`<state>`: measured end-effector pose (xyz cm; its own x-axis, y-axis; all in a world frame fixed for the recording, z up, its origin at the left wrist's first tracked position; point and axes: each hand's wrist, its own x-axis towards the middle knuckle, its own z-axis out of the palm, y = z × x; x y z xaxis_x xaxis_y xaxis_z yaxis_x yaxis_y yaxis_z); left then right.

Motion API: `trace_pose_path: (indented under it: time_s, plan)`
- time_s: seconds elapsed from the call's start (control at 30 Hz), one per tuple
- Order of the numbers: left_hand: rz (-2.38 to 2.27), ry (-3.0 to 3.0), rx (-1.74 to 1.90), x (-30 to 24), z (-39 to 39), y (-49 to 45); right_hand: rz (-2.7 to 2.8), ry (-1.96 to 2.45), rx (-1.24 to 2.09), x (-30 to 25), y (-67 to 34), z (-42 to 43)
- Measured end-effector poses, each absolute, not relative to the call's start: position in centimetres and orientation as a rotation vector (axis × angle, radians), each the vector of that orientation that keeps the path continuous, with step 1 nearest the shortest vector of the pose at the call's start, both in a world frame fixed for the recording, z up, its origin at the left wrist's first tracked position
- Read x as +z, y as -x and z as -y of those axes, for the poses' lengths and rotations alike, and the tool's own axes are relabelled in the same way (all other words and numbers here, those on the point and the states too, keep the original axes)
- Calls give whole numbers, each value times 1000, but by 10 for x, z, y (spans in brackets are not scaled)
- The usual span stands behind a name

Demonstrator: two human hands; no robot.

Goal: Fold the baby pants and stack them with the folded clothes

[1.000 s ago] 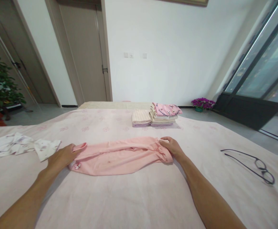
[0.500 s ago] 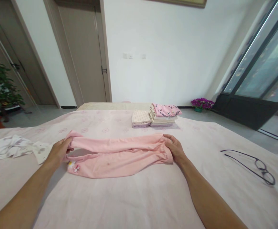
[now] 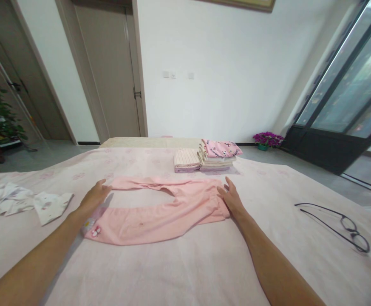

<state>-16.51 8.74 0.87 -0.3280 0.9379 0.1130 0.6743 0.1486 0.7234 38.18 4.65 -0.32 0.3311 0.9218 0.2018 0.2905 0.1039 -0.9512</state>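
Observation:
Pink children's trousers (image 3: 147, 221) lie sideways on the sheet, legs to the left and spread apart, waistband to the right. A small flower patch marks the near leg's cuff. At the far leg's end is my left hand (image 3: 95, 196), open, its fingertips beside or just touching the cloth. My right hand (image 3: 231, 199) rests at the gathered waistband with fingers apart, touching its edge without gripping.
A pale pink sheet (image 3: 160, 276) covers the table. Folded clothes (image 3: 217, 159) stand in two stacks at the back. Crumpled white patterned clothing (image 3: 9, 202) lies at left, and black-framed glasses (image 3: 338, 227) at right.
My left hand has let go of the trouser legs, which have dropped flat and spread farther apart. The fingers of my right hand have loosened at the waistband.

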Motion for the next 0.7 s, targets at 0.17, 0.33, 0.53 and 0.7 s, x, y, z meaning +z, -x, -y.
trace_pose_path:
  time_s: [0.17, 0.33, 0.53, 0.7]
  plan:
    - [-2025, -1819, 674, 5, -61, 185, 1291, 1755, 311, 5, -391, -40]
    - [-1980, -1787, 461, -4, -40, 225, 1563, 1899, 358, 17, -391, -24]
    - [-1851, -1794, 503, 3, -16, 244, 1656, 2099, 262, 27, -372, -10]
    - [-1827, -1594, 804, 22, 4, 221, 1718, 2197, 266, 42, -366, -4]
